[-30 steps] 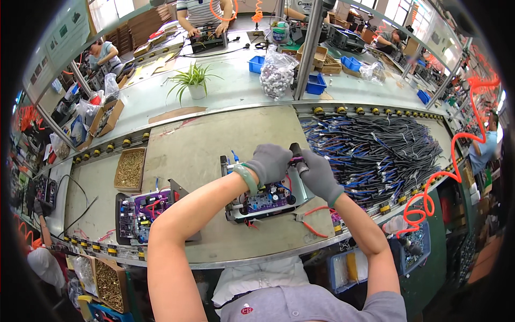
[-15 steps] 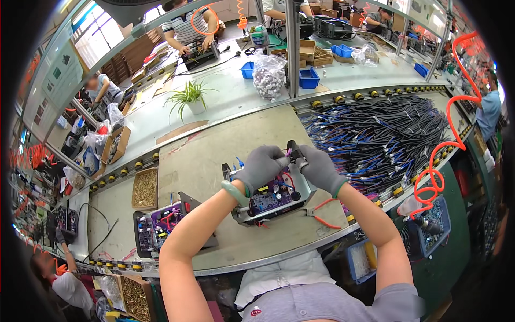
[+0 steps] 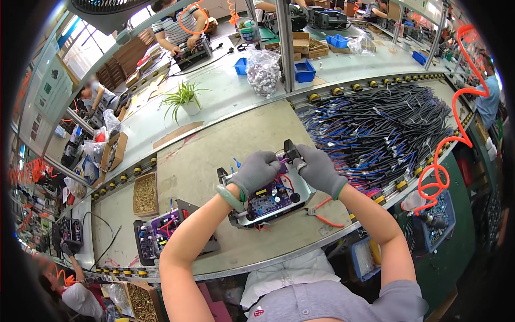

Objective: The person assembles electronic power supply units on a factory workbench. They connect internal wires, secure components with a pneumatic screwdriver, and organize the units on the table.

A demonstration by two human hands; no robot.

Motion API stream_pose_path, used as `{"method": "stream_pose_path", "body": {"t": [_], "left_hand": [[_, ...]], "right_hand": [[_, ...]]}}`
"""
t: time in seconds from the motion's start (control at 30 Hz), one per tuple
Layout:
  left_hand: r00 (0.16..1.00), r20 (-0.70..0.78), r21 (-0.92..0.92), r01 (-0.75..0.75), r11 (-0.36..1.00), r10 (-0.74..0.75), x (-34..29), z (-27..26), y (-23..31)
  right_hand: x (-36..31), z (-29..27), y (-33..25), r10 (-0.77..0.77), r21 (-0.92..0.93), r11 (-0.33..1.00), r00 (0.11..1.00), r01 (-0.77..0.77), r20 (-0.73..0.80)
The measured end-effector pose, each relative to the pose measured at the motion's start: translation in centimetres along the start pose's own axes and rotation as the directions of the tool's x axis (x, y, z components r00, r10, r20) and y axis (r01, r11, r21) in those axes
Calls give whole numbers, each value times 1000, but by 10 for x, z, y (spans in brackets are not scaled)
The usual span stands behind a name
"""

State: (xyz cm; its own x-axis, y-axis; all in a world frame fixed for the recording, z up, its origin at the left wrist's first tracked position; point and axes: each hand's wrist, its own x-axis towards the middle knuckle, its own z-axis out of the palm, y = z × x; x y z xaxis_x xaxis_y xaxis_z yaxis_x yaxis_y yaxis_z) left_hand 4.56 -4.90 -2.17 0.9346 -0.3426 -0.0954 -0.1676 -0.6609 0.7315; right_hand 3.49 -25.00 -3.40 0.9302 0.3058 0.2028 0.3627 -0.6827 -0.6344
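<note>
Where right hand (image 3: 320, 169) sits: fingers grasp black handle (image 3: 289, 147).
Left hand (image 3: 260, 170): fingers curled; hold unclear.
Circuit unit (image 3: 265, 202): hands barely shifted; work stays at handle.

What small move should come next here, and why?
Probably ease the left hand slightly toward the black end piece: the right hand grips that piece, while the left's curled fingers sit just beside it, above the open unit. What they pinch, if anything, is hidden.
</note>
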Motion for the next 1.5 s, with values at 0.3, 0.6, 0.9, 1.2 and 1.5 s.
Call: {"method": "stream_pose_path", "body": {"t": [0.3,0.6,0.9,1.2,1.5], "left_hand": [[999,26,-44,45,998,-44,0,-2,4],[996,-87,148,-22,989,35,8,9,9],[988,-97,465,-59,883,117,11,11,26],[965,-260,-107,-61,992,31,-66,-22,30],[916,-369,-246,68,967,-158,-177,-42,8]], "right_hand": [[0,-2,-1,-18,51,999,1000,19,-15],[-2,7,2,-55,-37,998,996,52,-68],[2,16,8,15,19,1000,998,-14,-63],[-41,-24,194,272,310,907,959,-284,81],[-142,-70,322,477,-830,389,858,-400,-190]]}}
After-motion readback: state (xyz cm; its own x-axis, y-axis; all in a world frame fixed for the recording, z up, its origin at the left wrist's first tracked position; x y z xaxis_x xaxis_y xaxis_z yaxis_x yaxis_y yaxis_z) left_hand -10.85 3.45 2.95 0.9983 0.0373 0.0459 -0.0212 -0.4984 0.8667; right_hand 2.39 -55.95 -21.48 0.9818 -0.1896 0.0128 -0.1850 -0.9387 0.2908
